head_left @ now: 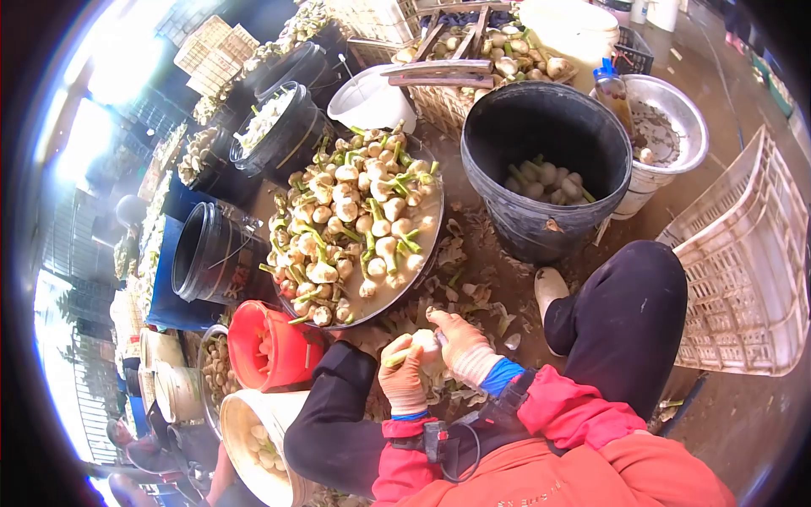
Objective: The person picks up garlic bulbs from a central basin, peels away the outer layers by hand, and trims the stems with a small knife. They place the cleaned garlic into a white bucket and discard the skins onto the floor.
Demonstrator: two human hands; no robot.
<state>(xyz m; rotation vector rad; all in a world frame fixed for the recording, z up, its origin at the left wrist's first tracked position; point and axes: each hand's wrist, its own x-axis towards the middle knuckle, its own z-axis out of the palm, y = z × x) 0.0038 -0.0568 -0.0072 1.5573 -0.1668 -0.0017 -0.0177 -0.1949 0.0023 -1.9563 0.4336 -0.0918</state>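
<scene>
My left hand (pixel 401 378), in an orange-and-white glove, is closed around a garlic bulb (pixel 425 341) whose pale green stem points to the left. Against the bulb's right side, my right hand (pixel 465 345) is closed in a similar glove. A small dark strip shows at its fingers, too small to name. Just beyond both hands stands a wide round tub (pixel 428 269) heaped with untrimmed garlic bulbs (pixel 346 211) with green stems, some in murky water. Ahead to the right, a black bucket (pixel 528 224) holds trimmed whitish bulbs (pixel 549 182).
A red bucket (pixel 291 351) and a cream bucket (pixel 283 414) stand at my left. On the right a white plastic crate (pixel 743 279) leans near my knee. Garlic peelings (pixel 477 304) litter the floor. Another person (pixel 160 452) sits at the lower left.
</scene>
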